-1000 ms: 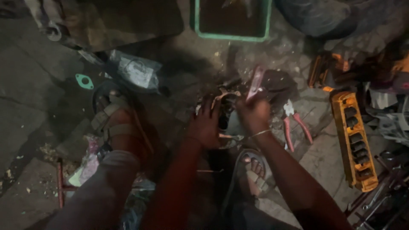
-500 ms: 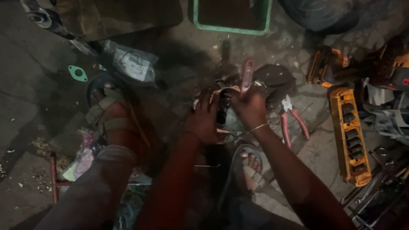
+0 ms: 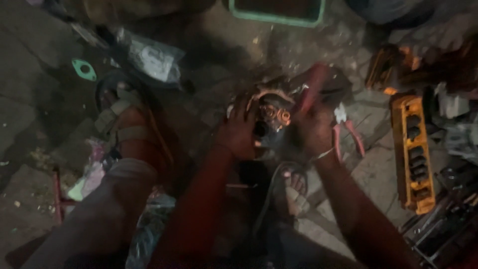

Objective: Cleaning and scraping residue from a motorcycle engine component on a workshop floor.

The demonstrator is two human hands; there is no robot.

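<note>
Green gasket (image 3: 83, 69) far left on the floor, a plastic bag (image 3: 152, 59) beside it, sandalled foot (image 3: 127, 132) below. Left hand (image 3: 239, 134) clenched on the motor part with copper windings (image 3: 273, 115), which sits low on the floor at centre. Right hand (image 3: 312, 128) grips a red-handled tool (image 3: 311, 87) against the part. Red pliers (image 3: 348, 130) just right, yellow casing (image 3: 412, 152) further right. Risk: the tool could slip off the windings and jab the left fingers, as frame is dim and blurred.
</note>
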